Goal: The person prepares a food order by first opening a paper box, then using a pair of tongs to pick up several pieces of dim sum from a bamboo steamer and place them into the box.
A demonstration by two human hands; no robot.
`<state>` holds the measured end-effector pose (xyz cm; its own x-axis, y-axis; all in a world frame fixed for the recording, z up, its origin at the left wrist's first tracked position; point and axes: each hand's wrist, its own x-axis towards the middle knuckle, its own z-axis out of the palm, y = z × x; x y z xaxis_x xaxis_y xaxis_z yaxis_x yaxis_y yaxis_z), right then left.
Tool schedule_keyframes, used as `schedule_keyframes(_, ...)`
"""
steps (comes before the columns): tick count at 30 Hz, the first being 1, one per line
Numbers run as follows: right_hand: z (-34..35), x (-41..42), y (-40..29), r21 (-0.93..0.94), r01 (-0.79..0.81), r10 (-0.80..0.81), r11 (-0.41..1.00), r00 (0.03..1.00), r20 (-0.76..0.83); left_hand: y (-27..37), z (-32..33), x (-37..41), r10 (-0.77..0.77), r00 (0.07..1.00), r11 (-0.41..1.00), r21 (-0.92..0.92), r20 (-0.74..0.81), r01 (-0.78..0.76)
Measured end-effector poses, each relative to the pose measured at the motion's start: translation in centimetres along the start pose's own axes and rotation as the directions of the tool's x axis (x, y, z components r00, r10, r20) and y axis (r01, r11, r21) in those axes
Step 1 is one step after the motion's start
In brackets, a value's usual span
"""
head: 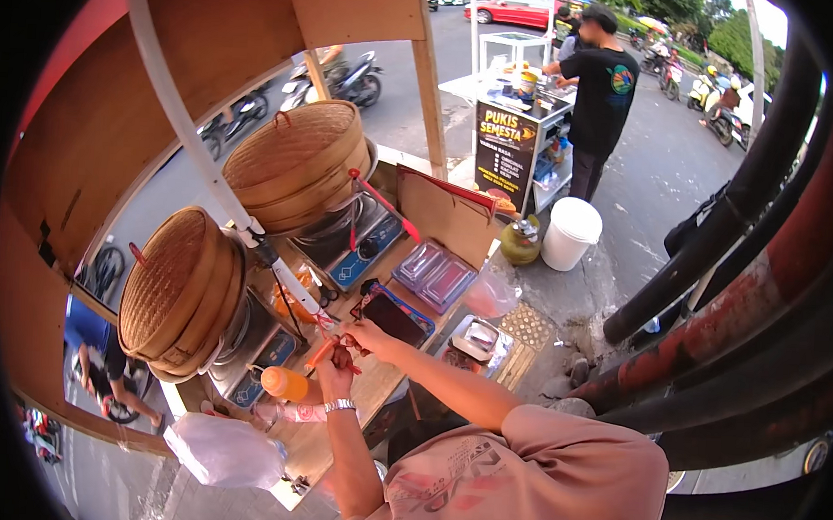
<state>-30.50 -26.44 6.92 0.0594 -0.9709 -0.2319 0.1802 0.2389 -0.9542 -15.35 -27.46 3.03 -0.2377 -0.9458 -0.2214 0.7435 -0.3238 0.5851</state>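
My left hand, with a metal-banded wristwatch, grips a small orange pouch, apparently a filled plastic sachet. At the pouch's inner end, my right hand meets the left with its fingertips pinched together. A thin red band or tie shows beside the left fingers; what it loops around is hidden. Just left of my left hand, a squeeze bottle of orange sauce lies tilted over the wooden counter. More red bands hang around the foot of a white pole, close to both hands.
Two bamboo steamers stand on gas stoves behind the pole. Nearby are a smartphone, clear plastic boxes, a metal tray and a plastic bag. A person works at another cart.
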Motion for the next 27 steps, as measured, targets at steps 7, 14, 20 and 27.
schedule_keyframes(7,0.9,1.5,-0.5,-0.367,-0.024,0.052,0.93,0.996,0.068,-0.1,-1.0,-2.6,0.369,0.928,0.817,0.494,-0.051,-0.297)
schedule_keyframes(14,3.6,0.6,0.5,-0.208,0.219,-0.187,0.953,0.969,0.163,2.1,-2.0,-3.5,0.471,0.855,0.227,0.906,0.219,-0.357)
schedule_keyframes(20,3.2,0.0,0.3,-0.066,0.279,-0.246,0.958,0.917,0.314,3.8,-2.8,-3.5,0.37,0.928,0.376,0.905,0.05,-0.199)
schedule_keyframes(27,1.1,1.6,-0.2,-0.112,0.318,-0.246,0.942,0.875,0.416,4.3,-1.3,-2.7,0.157,0.987,0.601,0.796,-0.032,-0.07)
